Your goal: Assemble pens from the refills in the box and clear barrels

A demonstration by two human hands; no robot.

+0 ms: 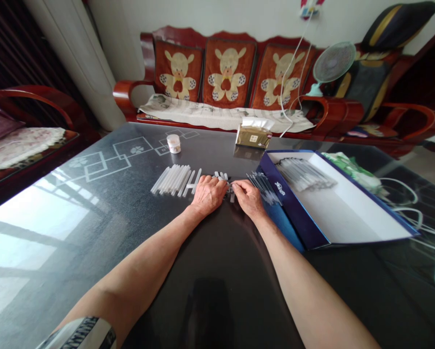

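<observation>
Over the dark table, my left hand (pixel 209 195) is closed, and a translucent white tube (pixel 191 186) sticks out sideways from it. Right beside it, my right hand (pixel 249 199) pinches thumb and fingers together; what lies between them is too small to make out. A row of similar white tubes (pixel 172 179) is laid out to the left. Small white pieces (pixel 220 175) lie just beyond and between the hands. Thin dark-tipped sticks, like pen refills (pixel 266 188), are spread to the right of my right hand.
An open blue box (pixel 308 223) with a white inside stands at the right, holding a bundle of thin clear sticks (pixel 304 174). Farther back are a tissue pack (pixel 253 135) and a small white jar (pixel 173 144). Green-white packaging (pixel 355 172) and white cables (pixel 408 211) lie beyond the box.
</observation>
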